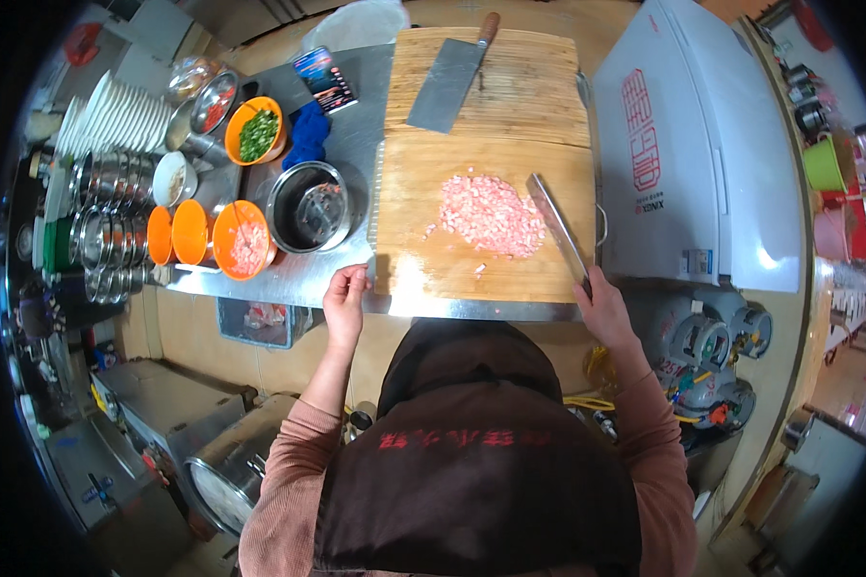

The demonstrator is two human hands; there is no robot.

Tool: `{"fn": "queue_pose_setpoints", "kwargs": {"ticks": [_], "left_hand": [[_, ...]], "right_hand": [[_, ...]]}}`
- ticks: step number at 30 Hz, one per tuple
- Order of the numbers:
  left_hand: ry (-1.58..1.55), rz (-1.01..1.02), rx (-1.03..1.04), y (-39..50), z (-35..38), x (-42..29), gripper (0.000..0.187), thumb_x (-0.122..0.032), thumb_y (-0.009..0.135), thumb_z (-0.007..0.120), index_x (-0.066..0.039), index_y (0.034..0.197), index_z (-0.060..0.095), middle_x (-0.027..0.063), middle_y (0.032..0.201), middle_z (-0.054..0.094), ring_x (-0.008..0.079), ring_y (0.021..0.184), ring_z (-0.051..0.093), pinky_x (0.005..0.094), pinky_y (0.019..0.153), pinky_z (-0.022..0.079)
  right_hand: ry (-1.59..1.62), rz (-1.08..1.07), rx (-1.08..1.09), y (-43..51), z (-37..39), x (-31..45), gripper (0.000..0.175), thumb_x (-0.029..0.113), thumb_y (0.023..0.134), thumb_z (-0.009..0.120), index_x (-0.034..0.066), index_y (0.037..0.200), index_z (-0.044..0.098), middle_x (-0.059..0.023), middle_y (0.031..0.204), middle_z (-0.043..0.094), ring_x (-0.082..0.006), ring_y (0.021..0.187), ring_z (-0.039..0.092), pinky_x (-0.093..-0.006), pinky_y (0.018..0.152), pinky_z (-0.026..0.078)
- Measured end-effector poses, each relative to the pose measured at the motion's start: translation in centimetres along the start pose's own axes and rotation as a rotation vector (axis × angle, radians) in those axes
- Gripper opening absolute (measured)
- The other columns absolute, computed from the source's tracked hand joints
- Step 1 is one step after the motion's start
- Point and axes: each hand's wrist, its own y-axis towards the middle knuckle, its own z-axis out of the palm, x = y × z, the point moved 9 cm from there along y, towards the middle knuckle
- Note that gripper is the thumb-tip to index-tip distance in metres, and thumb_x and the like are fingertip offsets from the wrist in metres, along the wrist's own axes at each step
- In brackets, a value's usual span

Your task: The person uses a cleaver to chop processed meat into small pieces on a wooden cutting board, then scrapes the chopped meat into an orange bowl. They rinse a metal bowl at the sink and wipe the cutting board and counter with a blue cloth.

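My right hand (604,306) grips the handle of a knife (557,222), probably a cleaver, at the right side of a wooden cutting board (433,278). Its blade stands on edge beside a pile of finely diced pink meat (492,215). My left hand (346,299) is just off the board's near left corner at the counter edge, fingers curled together, with nothing visible in it. A second cleaver (444,85) with a wooden handle lies flat on the far part of the board.
Left on the steel counter (303,278) stand a metal bowl (309,209), an orange bowl of diced meat (244,241), an orange bowl of chopped greens (257,133), a blue cloth (307,137) and a phone (325,78). Plates (119,119) are stacked beyond. A white appliance (664,144) borders the right.
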Motion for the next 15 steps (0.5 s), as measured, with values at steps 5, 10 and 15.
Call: {"fn": "queue_pose_setpoints", "kwargs": {"ticks": [5,10,15], "left_hand": [[-0.227,-0.162,-0.342,-0.7,-7.4,4.2,0.026,-0.025,0.103,0.053,-0.002,0.107,0.065,0.0024,0.082,0.064,0.0079,0.068,0.055,0.0211,0.063,0.042],[-0.384,-0.269,-0.701,-1.0,-16.2,7.0,0.036,-0.037,0.100,0.057,-0.002,0.108,0.056,0.0000,0.075,0.053,0.0120,0.068,0.057,0.0277,0.061,0.049],[-0.419,-0.293,-0.818,2.3,-22.2,6.6,0.050,-0.041,0.096,0.062,0.004,0.113,0.049,0.0068,0.087,0.052,0.0190,0.071,0.061,0.0316,0.064,0.054]], "right_hand": [[0.204,0.080,-0.057,-0.7,-0.8,-0.5,0.027,0.017,0.094,0.057,0.0004,0.114,0.053,-0.0261,0.096,0.064,-0.0472,0.089,0.061,-0.0448,0.075,0.050],[-0.048,-0.011,-0.240,1.1,-2.5,-0.3,0.027,0.013,0.095,0.056,0.0022,0.119,0.052,-0.0281,0.100,0.062,-0.0469,0.090,0.061,-0.0482,0.074,0.049],[-0.010,-0.005,-0.089,1.9,1.0,0.4,0.030,0.014,0.094,0.058,0.0033,0.121,0.053,-0.0257,0.105,0.063,-0.0459,0.095,0.060,-0.0489,0.079,0.048]]}}
